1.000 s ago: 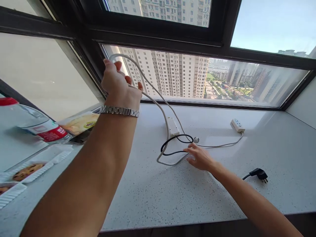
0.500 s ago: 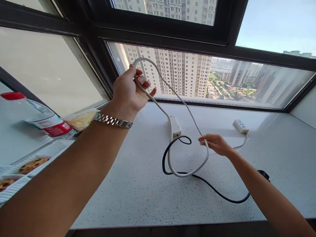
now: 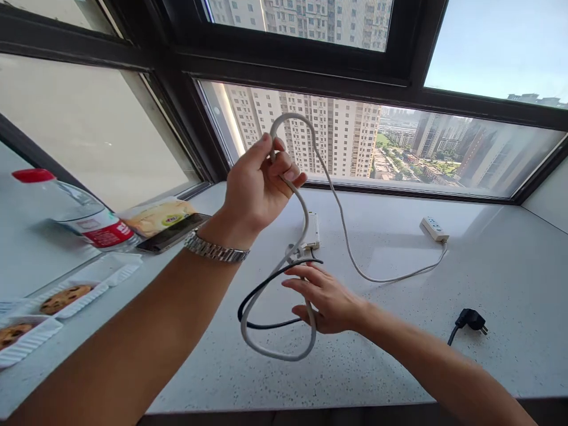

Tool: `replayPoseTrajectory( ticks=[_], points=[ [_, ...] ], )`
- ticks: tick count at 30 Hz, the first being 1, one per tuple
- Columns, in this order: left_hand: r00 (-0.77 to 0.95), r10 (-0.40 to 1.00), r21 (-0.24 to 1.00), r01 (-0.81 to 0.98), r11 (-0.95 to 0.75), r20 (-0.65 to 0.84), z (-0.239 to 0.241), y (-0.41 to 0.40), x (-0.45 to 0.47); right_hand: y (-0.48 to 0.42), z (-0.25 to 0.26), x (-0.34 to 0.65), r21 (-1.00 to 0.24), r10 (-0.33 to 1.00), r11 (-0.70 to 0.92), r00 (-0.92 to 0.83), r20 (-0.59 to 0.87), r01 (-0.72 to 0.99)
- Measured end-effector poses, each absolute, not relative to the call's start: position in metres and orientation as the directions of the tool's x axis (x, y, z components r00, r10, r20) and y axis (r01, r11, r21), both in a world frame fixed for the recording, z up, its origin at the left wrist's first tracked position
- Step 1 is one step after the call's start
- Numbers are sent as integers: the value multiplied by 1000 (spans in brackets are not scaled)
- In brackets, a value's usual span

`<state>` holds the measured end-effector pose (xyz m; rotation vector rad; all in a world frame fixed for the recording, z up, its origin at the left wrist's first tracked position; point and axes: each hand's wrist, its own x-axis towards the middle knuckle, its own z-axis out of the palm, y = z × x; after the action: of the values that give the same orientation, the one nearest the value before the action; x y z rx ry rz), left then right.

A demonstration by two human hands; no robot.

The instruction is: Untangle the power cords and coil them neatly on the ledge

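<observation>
My left hand (image 3: 266, 180) is raised in front of the window, fingers closed round a white cable (image 3: 327, 171) that arches above it. From that hand the cable hangs down into a loose loop over the worktop. My right hand (image 3: 331, 296) is lower, at the right side of this loop, with its fingers apart. A black cable (image 3: 243, 307) crosses the loop and passes behind my right hand's fingers. Just above those fingertips shows a small white piece that looks like a plug (image 3: 293, 253). Behind it lies a white power strip (image 3: 313, 231), partly covered by the cable.
A second white power strip (image 3: 435, 228) lies at the right, with the white cable running to it. Nearer is a black plug (image 3: 471, 320). On the left are a bottle (image 3: 104, 228), a phone (image 3: 171, 234), a food packet (image 3: 155, 216) and a cookie tray (image 3: 95, 284).
My left hand has moved right and slightly down with the white cable. My right hand has let go of the cable's right side, moved left and lower, and opened. The loops have shifted left.
</observation>
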<state>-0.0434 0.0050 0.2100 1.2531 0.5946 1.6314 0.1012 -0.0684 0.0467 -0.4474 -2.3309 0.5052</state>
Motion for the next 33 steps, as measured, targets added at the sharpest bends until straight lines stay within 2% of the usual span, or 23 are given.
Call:
replayPoseTrajectory(
  ticks=[3,5,8,11,13,15,17,19,20,21,22,24,25,26,28,30,33],
  points=[
    [98,873,852,-296,-432,477,213,1,-33,-54,43,75,-241,503,863,-716,485,443],
    [164,855,859,-252,-446,492,216,-2,-26,-38,40,62,-196,618,766,-617,487,612],
    [209,826,851,-149,-503,524,217,-4,-17,-6,39,59,-297,812,501,-322,487,813],
    [283,774,801,32,-598,566,209,-2,-12,20,42,77,-389,934,199,-54,354,899],
    [383,736,745,159,-648,558,200,1,-11,22,44,99,-364,970,78,13,242,928],
    [479,717,705,249,-665,507,186,6,-10,11,46,128,-334,988,89,-41,149,938],
    [538,715,695,294,-656,447,170,10,-9,-8,51,166,-393,974,220,-222,41,893],
    [551,724,682,339,-648,415,155,14,-8,-24,62,208,-591,845,357,-519,-125,724],
    [537,733,667,367,-648,417,148,15,-7,-28,67,228,-692,764,357,-622,-170,627],
    [513,745,653,395,-646,427,142,18,-7,-28,72,245,-749,751,305,-632,-190,588],
    [486,759,646,419,-638,434,137,20,-6,-25,75,258,-753,834,238,-526,-164,613],
    [446,789,669,434,-604,423,128,25,-4,-10,73,269,-636,975,179,-221,14,751],
    [439,802,693,425,-582,404,124,28,-4,0,68,267,-549,985,175,-141,103,817],
    [446,810,719,408,-563,381,119,32,-6,10,61,262,-461,979,192,-137,150,866],
    [472,808,755,367,-544,353,108,41,-11,28,45,246,-341,975,221,-198,102,914],
    [472,807,753,367,-546,355,91,51,-20,40,29,229,-295,981,189,-190,25,937],
    [465,812,627,526,-574,353,57,63,-33,46,15,215,-281,992,127,-126,24,951]
  ],
)
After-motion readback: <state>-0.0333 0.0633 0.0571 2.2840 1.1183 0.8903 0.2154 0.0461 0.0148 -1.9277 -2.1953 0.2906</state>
